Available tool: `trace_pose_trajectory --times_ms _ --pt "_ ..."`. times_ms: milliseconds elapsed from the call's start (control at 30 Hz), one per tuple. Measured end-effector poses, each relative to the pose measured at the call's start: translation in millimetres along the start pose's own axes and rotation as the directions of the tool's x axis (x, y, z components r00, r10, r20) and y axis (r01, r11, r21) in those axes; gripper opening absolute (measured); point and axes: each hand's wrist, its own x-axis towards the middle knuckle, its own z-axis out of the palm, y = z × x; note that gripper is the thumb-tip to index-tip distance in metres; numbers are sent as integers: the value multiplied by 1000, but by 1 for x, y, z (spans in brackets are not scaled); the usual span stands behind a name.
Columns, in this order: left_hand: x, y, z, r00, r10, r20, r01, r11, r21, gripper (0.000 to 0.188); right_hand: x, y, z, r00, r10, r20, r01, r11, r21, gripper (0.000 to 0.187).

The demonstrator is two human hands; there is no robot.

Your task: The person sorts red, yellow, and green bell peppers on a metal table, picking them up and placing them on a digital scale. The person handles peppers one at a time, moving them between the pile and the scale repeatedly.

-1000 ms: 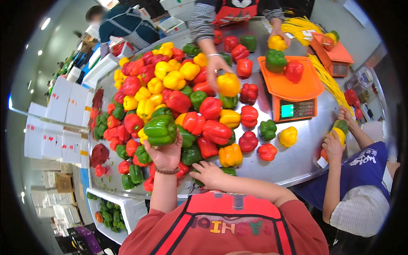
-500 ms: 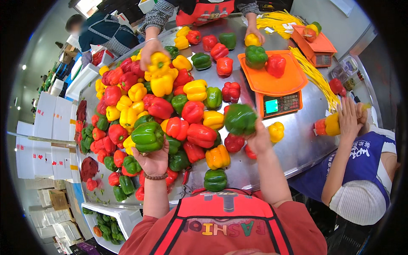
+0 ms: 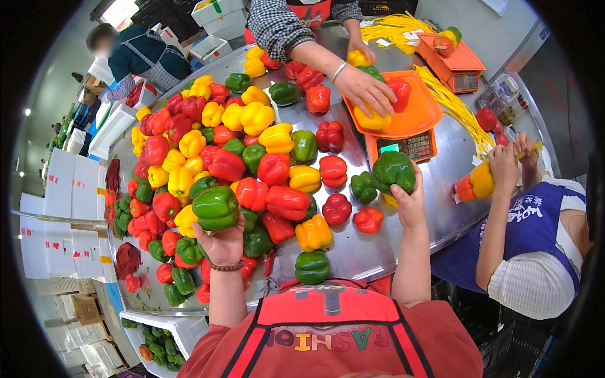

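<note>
My left hand (image 3: 222,243) is closed round a large green bell pepper (image 3: 215,206), held above the pile of red, yellow and green peppers. Out to the right, my right hand (image 3: 409,200) grips another green bell pepper (image 3: 393,170) just in front of the orange scale (image 3: 421,104). Beside that one, a smaller green pepper (image 3: 363,187) rests on the metal table. A yellow pepper is mostly hidden under my right hand. Between my arms lie an orange-yellow pepper (image 3: 314,233), a green pepper (image 3: 312,268) and a red pepper (image 3: 368,220).
Across the table, a person's hand (image 3: 365,91) lowers a yellow pepper (image 3: 372,120) onto the scale. At right, another person's hands (image 3: 507,160) hold stacked peppers with yellow tape. Yellow strips (image 3: 455,110) lie beside the scale. A white foam box (image 3: 196,324) stands at lower left.
My right hand has moved right with its green pepper; a smaller green pepper now shows on the table beside it. The co-worker opposite has carried a yellow pepper from the pile to the scale.
</note>
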Motion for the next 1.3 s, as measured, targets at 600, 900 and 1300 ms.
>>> trace_pose_trajectory --times_ms 600,900,1300 --pt "2 -4 -8 999 -29 35 29 1000 0 66 -7 -11 -66 895 -16 -446 22 1000 7 48" --pt "3 -6 -4 998 -19 -52 21 999 40 77 -6 -6 -68 893 59 -446 -57 998 19 47" --pt "4 -6 -5 999 -31 -23 32 999 26 76 -7 -2 -66 898 111 -425 -116 993 15 42"
